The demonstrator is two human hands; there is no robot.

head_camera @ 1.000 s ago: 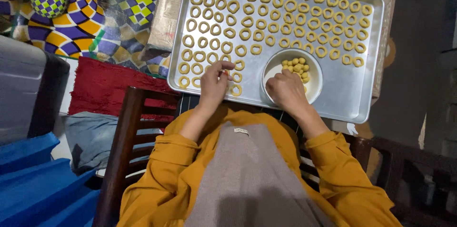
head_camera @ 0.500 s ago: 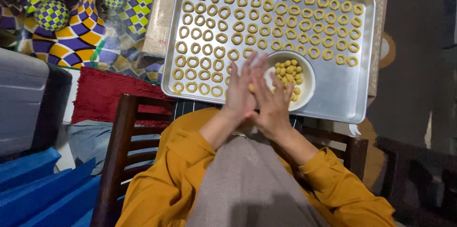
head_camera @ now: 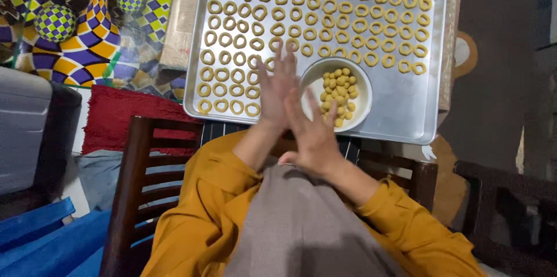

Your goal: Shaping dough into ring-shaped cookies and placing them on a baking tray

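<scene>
My left hand [head_camera: 277, 86] and my right hand [head_camera: 313, 135] are pressed palm to palm with the fingers straight, over the near edge of a metal baking tray [head_camera: 426, 117]. Whatever lies between the palms is hidden. The tray carries several rows of small yellow dough rings [head_camera: 325, 15]. Just right of my hands, a white bowl [head_camera: 308, 78] sits on the tray with several little yellow dough balls [head_camera: 339, 91] in it. My sleeves are orange.
A dark wooden chair back [head_camera: 130, 178] stands below the tray. A red cloth [head_camera: 116, 117] and a purple-yellow checkered mat [head_camera: 87, 39] lie to the left, beside a grey box [head_camera: 23, 126] and a blue thing [head_camera: 40, 242]. Another dark chair [head_camera: 505, 195] is at right.
My left hand left the rings and my right hand left the bowl. They came together palm to palm, and the right has since slid back toward me against the left.
</scene>
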